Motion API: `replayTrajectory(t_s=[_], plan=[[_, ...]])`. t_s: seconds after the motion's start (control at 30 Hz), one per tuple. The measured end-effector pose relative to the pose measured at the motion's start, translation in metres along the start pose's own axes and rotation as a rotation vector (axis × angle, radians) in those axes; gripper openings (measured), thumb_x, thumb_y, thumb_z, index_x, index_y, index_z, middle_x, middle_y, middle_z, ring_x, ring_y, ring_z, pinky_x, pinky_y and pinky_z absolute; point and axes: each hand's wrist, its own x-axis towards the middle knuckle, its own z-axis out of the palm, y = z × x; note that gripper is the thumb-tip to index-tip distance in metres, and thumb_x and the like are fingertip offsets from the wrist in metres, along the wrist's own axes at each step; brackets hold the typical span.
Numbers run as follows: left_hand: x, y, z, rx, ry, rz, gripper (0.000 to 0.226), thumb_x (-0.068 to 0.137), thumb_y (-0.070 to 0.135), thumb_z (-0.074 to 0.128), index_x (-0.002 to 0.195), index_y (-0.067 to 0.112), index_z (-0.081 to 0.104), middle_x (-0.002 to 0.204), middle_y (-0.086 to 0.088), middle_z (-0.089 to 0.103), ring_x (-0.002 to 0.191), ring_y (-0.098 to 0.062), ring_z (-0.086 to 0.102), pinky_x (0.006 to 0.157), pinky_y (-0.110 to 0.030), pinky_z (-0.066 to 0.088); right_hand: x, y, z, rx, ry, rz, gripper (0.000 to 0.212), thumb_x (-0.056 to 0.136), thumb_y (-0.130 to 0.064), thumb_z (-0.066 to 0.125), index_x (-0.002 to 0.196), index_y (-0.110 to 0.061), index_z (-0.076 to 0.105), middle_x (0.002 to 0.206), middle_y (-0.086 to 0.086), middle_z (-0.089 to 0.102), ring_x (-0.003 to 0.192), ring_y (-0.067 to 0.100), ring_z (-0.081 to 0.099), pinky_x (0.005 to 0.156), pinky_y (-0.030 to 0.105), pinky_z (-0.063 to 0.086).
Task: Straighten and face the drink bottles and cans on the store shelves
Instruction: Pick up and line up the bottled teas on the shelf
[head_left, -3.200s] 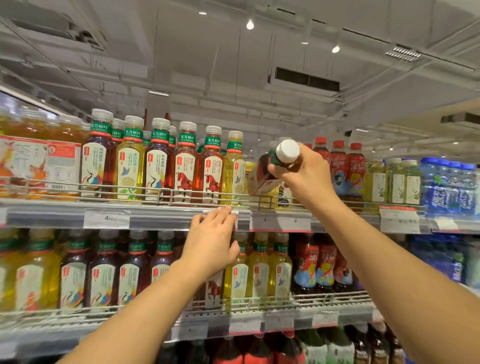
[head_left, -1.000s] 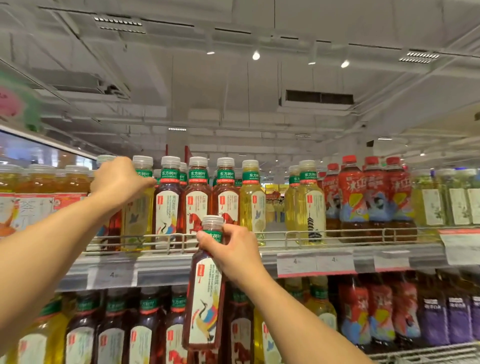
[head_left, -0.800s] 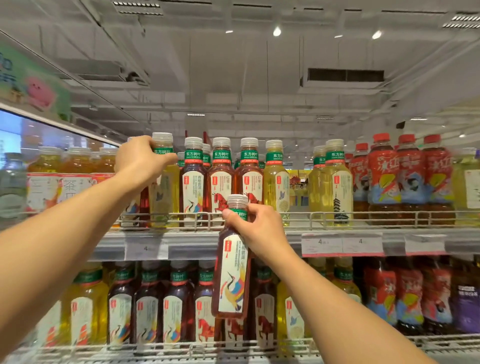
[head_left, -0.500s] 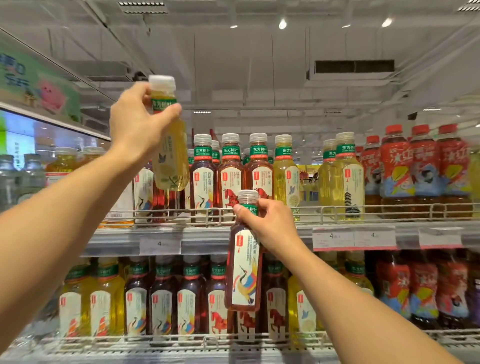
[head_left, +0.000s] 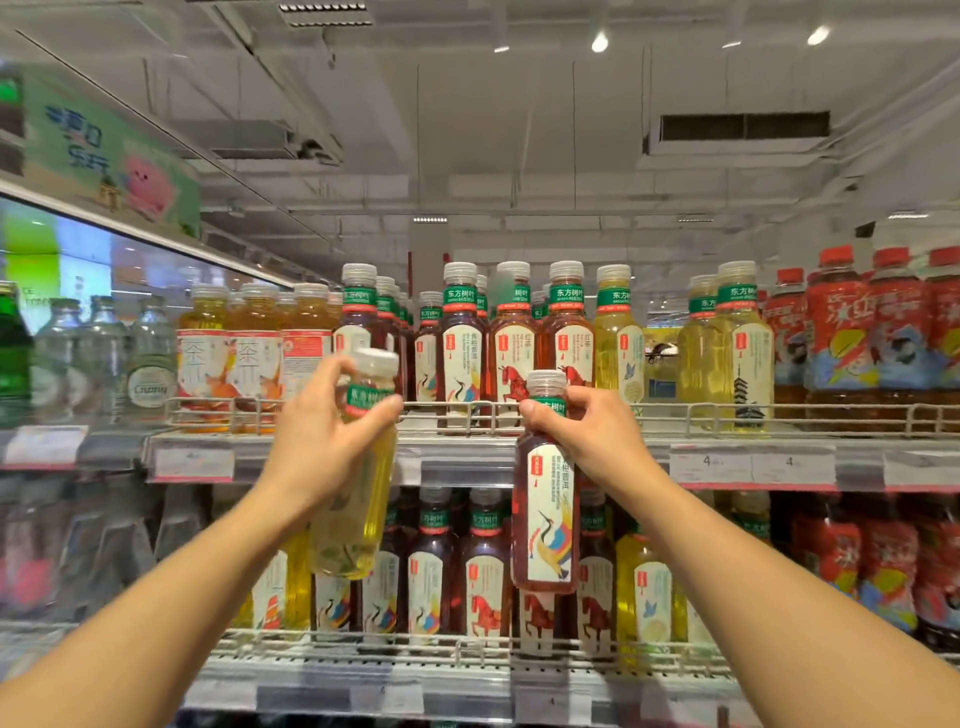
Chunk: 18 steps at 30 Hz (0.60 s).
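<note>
While both arms reach up in front of the shelving, each of the hands grips one bottle by the neck, off the shelf. Left hand wraps the neck of a yellow tea bottle, thumb and fingers curled just under its white cap; bottle is tilted, top leaning right, motion-blurred, hanging in front of the upper shelf edge and partly covering the lower row. Right hand pinches the green neck band of a dark red tea bottle, which hangs almost upright, crane label facing the camera, its base in front of the lower shelf bottles.

Upper shelf, behind a wire rail: row of dark tea bottles with green bands and white caps, labels mostly forward, a gap showing right behind the left hand. Right of them pale yellow bottles, with an open slot between two of them, then red-labelled bottles at far right. To the left, orange tea bottles, then clear glass bottles and a green one at the edge, all blurred. Price tags sit on the shelf front. Lower shelf holds mixed dark and yellow bottles behind its own rail. Green banner with a pink figure hangs top left.
</note>
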Motion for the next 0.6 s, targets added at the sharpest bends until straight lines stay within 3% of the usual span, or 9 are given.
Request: replayTrajectory(t_s=[0.07,0.2,0.27,0.33,0.43,0.5,0.6], plan=[[-0.016,-0.021,0.003,-0.085,-0.055,-0.067,0.034,0.086,0.044,0.073,0.111,0.029,0.056,0.098,0.016,0.070,0.086,-0.002,0.068,0.080,-0.042,0.060,-0.002,-0.003,-0.001,0.010,-0.016,-0.001,0.047,0.076,-0.067,0.075,0.097,-0.024,0.077,0.085,-0.012,0.078,0.080,0.009,0.074,0.072,0.037,0.059],[-0.036,-0.047,0.006,-0.023,-0.123,0.002,0.046,0.085,0.059,0.070,0.123,0.039,0.052,0.109,0.020,0.070,0.097,0.000,0.066,0.086,-0.038,0.056,-0.010,-0.012,-0.005,0.092,-0.092,0.014,0.034,0.082,-0.043,0.082,0.107,-0.020,0.076,0.091,-0.014,0.079,0.083,0.005,0.075,0.069,0.023,0.053],[-0.039,-0.055,0.005,-0.010,-0.155,0.029,0.045,0.086,0.063,0.066,0.122,0.043,0.050,0.109,0.021,0.070,0.098,0.001,0.066,0.085,-0.032,0.055,-0.013,-0.017,-0.006,0.098,-0.108,0.020,0.030,0.083,-0.040,0.082,0.105,-0.020,0.076,0.091,-0.011,0.079,0.085,0.010,0.076,0.071,0.028,0.057],[-0.039,-0.062,0.005,0.014,-0.154,0.064,0.041,0.086,0.065,0.062,0.119,0.044,0.049,0.107,0.022,0.069,0.096,0.001,0.065,0.082,-0.029,0.055,-0.012,-0.027,-0.007,0.090,-0.089,-0.008,0.032,0.081,-0.042,0.083,0.105,-0.020,0.078,0.094,-0.010,0.079,0.089,0.011,0.076,0.082,0.039,0.061],[-0.036,-0.071,0.010,0.042,-0.114,0.098,0.041,0.084,0.066,0.058,0.117,0.043,0.050,0.106,0.021,0.066,0.095,0.001,0.063,0.080,-0.028,0.054,-0.001,-0.057,-0.005,0.090,-0.068,-0.080,0.039,0.078,-0.047,0.079,0.108,-0.021,0.077,0.097,-0.009,0.079,0.092,0.010,0.075,0.087,0.043,0.061],[-0.034,-0.077,0.013,0.027,-0.081,0.094,0.043,0.084,0.064,0.059,0.119,0.040,0.052,0.106,0.020,0.065,0.096,0.000,0.062,0.081,-0.032,0.055,0.012,-0.081,0.001,0.096,-0.033,-0.127,0.030,0.084,-0.045,0.077,0.104,-0.023,0.077,0.094,-0.009,0.079,0.090,0.010,0.076,0.084,0.042,0.061],[-0.033,-0.080,0.017,0.012,-0.058,0.094,0.044,0.084,0.064,0.059,0.119,0.037,0.054,0.105,0.020,0.065,0.096,0.000,0.061,0.081,-0.033,0.055,0.037,-0.120,0.011,0.101,0.064,-0.182,0.023,0.092,-0.044,0.072,0.093,-0.022,0.076,0.085,-0.011,0.078,0.080,0.002,0.073,0.070,0.029,0.055]])
